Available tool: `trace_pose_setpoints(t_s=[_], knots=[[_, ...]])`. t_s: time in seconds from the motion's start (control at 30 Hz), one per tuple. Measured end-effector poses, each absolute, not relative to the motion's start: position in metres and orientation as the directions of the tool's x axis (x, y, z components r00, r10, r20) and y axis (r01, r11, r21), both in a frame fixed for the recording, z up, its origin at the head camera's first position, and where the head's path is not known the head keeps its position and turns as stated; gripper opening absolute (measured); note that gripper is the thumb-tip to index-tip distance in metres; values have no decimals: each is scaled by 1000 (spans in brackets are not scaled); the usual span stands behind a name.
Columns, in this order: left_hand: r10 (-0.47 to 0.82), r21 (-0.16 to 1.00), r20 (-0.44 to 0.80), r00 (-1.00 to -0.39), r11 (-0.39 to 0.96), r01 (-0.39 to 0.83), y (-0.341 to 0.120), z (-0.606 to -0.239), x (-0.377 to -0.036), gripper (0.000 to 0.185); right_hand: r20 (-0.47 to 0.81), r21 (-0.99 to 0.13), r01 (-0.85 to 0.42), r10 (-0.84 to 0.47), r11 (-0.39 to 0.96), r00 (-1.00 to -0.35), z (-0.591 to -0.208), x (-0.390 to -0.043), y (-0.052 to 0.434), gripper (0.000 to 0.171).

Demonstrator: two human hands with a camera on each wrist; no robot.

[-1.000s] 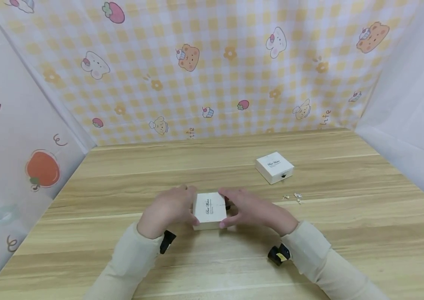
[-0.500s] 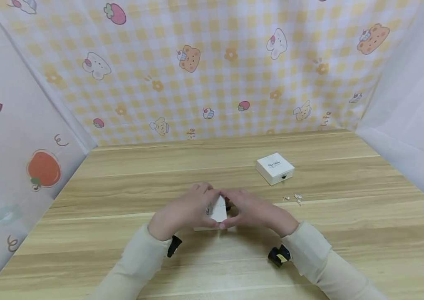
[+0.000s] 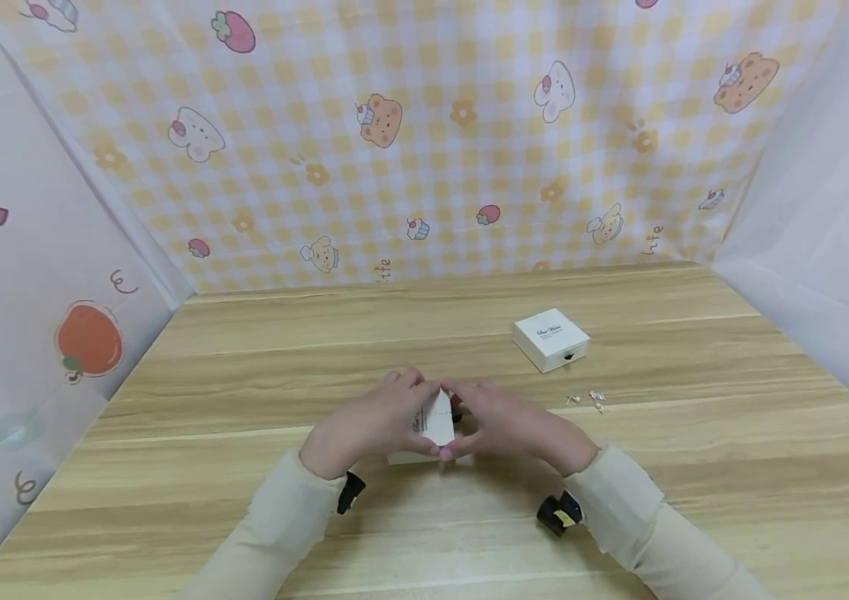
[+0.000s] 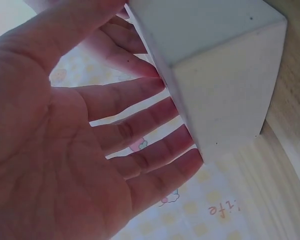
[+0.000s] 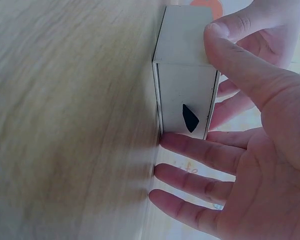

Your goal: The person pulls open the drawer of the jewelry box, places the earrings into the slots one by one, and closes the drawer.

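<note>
A small white gift box (image 3: 436, 423) with dark lettering lies on the table between both hands. My left hand (image 3: 367, 421) reaches over its top from the left, thumb at the front edge, covering much of the lid. In the left wrist view the left fingers (image 4: 140, 127) look nearly straight, tips against the box. My right hand (image 3: 517, 427) spans the right end, thumb at the front and index finger at the back. The right wrist view shows a black pull tab (image 5: 190, 118) on the box's end face. Both thumbs nearly meet.
Another white gift box (image 3: 550, 339) with a small dark tab stands behind and to the right. Several tiny pale pieces, like stud earrings (image 3: 597, 397), lie in front of it. A yellow checked cloth (image 3: 431, 150) hangs behind the wooden table (image 3: 304, 325).
My left hand has moved right, from the box's left side to over its top, close to the right hand. The right hand has stayed put. The last half second shows almost no motion.
</note>
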State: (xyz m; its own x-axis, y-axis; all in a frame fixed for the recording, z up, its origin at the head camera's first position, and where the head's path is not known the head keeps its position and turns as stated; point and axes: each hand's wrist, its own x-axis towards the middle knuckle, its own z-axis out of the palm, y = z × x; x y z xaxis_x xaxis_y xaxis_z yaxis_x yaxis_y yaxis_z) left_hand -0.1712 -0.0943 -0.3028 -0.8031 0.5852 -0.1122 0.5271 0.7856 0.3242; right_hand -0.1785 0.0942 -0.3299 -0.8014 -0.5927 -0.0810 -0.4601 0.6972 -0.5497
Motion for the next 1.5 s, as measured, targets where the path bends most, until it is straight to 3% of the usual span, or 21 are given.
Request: trace_pose_setpoints(t_s=[0.37, 0.5, 0.63, 0.77, 1.07, 1.5], knots=[[584, 312, -118, -803, 790, 528, -94, -303, -173, 76, -165, -663, -363, -600, 655, -783, -329, -183, 105, 96], [573, 318, -126, -810, 797, 514, -94, -303, -172, 74, -165, -684, -371, -628, 628, -760, -324, -187, 112, 78], [565, 324, -133, -814, 801, 503, -93, -303, -172, 74, -143, -638, -416, -631, 648, -763, -324, -191, 115, 48], [567, 320, -132, -813, 800, 507, -93, -303, -173, 74, -106, -601, -448, -622, 661, -776, -327, -193, 113, 32], [579, 306, -116, -807, 794, 525, -93, -304, -173, 72, -41, -565, -483, -607, 669, -794, -336, -193, 105, 18], [569, 322, -121, -813, 797, 510, -92, -302, -171, 71, -11, -533, -508, -606, 677, -795, -338, -190, 100, 17]])
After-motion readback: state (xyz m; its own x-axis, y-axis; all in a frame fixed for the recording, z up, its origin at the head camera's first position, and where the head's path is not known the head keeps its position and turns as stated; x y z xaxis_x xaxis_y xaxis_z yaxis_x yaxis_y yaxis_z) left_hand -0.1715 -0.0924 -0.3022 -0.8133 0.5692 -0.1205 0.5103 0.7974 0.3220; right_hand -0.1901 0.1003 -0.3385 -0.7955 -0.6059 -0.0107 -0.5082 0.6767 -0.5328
